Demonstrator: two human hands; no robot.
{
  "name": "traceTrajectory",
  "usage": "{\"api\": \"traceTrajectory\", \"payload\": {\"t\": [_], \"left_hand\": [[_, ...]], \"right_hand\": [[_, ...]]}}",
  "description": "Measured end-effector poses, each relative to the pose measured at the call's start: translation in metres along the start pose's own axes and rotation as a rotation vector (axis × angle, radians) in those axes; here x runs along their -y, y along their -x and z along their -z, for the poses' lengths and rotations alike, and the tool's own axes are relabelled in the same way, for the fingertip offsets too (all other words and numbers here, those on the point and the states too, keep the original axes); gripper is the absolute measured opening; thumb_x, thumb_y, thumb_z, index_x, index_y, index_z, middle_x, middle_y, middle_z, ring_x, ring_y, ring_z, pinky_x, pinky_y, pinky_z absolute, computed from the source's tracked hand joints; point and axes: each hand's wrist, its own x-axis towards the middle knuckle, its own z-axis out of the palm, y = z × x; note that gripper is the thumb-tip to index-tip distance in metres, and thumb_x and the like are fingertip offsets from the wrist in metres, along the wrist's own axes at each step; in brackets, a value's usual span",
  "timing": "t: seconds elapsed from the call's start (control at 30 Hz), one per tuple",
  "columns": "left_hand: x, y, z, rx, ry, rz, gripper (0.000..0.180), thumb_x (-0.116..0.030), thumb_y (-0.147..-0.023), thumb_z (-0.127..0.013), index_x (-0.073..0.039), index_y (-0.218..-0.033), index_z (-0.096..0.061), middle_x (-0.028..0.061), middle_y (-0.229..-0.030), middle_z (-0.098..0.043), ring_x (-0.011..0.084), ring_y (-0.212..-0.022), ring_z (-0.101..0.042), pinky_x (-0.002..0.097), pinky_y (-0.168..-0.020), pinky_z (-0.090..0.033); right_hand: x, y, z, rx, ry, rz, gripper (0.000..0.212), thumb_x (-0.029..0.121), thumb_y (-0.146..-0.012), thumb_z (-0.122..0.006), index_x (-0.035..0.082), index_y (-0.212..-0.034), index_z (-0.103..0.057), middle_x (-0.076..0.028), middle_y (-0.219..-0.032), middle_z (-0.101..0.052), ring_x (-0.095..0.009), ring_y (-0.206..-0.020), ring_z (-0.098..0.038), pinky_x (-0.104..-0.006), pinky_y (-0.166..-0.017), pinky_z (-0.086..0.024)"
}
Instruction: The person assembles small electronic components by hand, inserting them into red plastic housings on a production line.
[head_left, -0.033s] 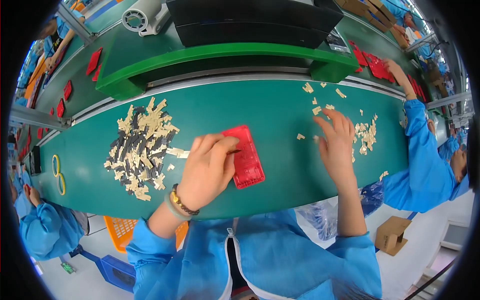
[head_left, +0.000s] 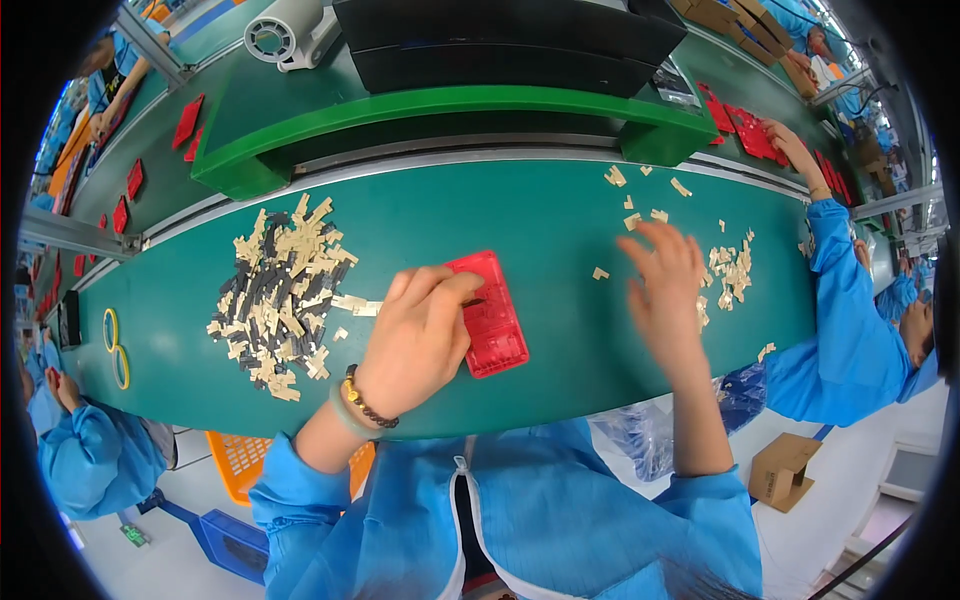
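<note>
A red plastic shell, shallow and rectangular with moulded ribs inside, lies slightly tilted on the green table in front of me. My left hand rests over its left edge, thumb and forefinger pinched on a small dark strip just above the shell's inside. My right hand hovers to the right of the shell, slightly blurred, its fingers apart; nothing shows in them. Small cream-coloured pieces lie scattered beyond and beside it. Left of my left hand spreads a heap of cream and dark grey strips.
A green-edged raised shelf with a black box and a white fan-like device spans the back. Yellow rings lie at far left. A co-worker in a blue sleeve reaches across at right. Below stands an orange basket.
My right hand has shifted slightly left and its fingers have spread more. A small cream piece by its thumb no longer shows. My left hand stays nearly still over the red shell.
</note>
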Motion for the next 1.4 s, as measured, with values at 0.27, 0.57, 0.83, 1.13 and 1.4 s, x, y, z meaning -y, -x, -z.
{"api": "traceTrajectory", "payload": {"t": [0.27,0.57,0.83,1.13,1.4], "left_hand": [[-0.003,-0.013,0.012,0.017,0.038,-0.014,0.047,0.007,-0.064,-0.056,0.0,-0.111,-0.053,0.0149,-0.101,-0.061,0.0323,-0.093,-0.057,0.0407,-0.084,-0.044],[0.006,0.024,-0.029,0.067,-0.306,-0.1,0.033,-0.013,-0.078,-0.066,0.003,-0.106,-0.06,0.0197,-0.116,-0.056,0.0347,-0.109,-0.054,0.0432,-0.094,-0.047],[0.008,0.027,-0.036,0.161,-0.331,-0.078,0.039,-0.022,-0.08,-0.066,0.006,-0.106,-0.059,0.0238,-0.118,-0.053,0.0376,-0.115,-0.049,0.0449,-0.096,-0.045],[0.008,0.028,-0.036,0.143,-0.335,-0.043,0.039,-0.022,-0.078,-0.066,0.005,-0.106,-0.06,0.021,-0.117,-0.053,0.0342,-0.115,-0.049,0.0415,-0.096,-0.046],[0.008,0.028,-0.037,0.144,-0.33,-0.034,0.039,-0.022,-0.078,-0.066,0.005,-0.106,-0.06,0.0206,-0.117,-0.054,0.0339,-0.114,-0.05,0.0411,-0.097,-0.047]], "right_hand": [[0.096,-0.018,-0.024,-0.2,-0.186,0.48,0.021,0.023,-0.067,-0.074,0.013,-0.083,-0.066,-0.001,-0.115,-0.06,-0.026,-0.125,-0.045,-0.0555,-0.109,-0.018],[0.067,-0.036,-0.09,0.127,-0.704,-0.024,0.012,0.017,-0.074,-0.073,0.01,-0.073,-0.064,0.0,-0.107,-0.059,-0.024,-0.112,-0.047,-0.0404,-0.1,-0.025],[0.079,-0.036,-0.089,0.139,-0.628,0.058,0.009,0.016,-0.075,-0.072,0.01,-0.075,-0.065,0.0,-0.109,-0.058,-0.024,-0.118,-0.044,-0.0408,-0.102,-0.02],[0.076,-0.042,-0.084,0.261,-0.799,0.038,0.01,0.015,-0.076,-0.072,0.008,-0.076,-0.064,-0.002,-0.108,-0.058,-0.023,-0.116,-0.046,-0.0413,-0.105,-0.021],[0.081,-0.039,-0.091,0.183,-0.669,0.063,0.012,0.017,-0.075,-0.073,0.011,-0.071,-0.064,0.0,-0.105,-0.056,-0.022,-0.115,-0.045,-0.0507,-0.109,-0.016]]}}
